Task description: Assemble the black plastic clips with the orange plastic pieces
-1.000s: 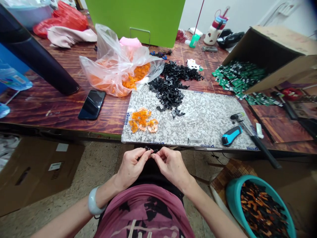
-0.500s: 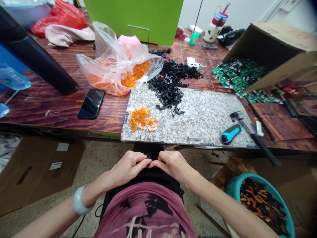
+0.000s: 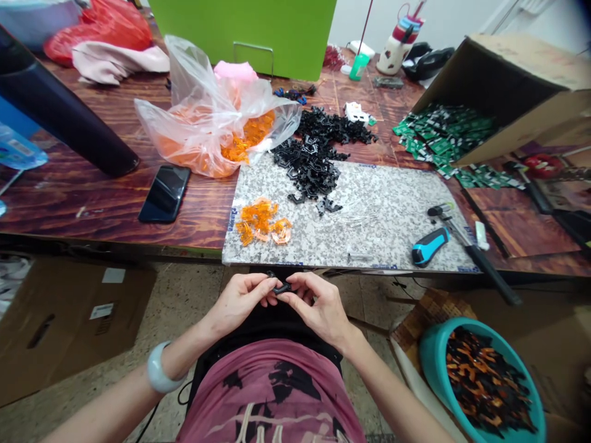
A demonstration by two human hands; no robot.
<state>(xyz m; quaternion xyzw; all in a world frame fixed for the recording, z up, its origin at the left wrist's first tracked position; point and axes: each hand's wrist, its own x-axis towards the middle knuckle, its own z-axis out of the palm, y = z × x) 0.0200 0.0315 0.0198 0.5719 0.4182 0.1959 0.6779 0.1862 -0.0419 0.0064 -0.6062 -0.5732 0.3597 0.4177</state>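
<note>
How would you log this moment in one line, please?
left hand: holds black part | right hand: holds it too | orange pieces: on speckled board

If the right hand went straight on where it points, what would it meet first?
Likely the small black part the right hand touches, then the left hand; exact depth is unclear.
</note>
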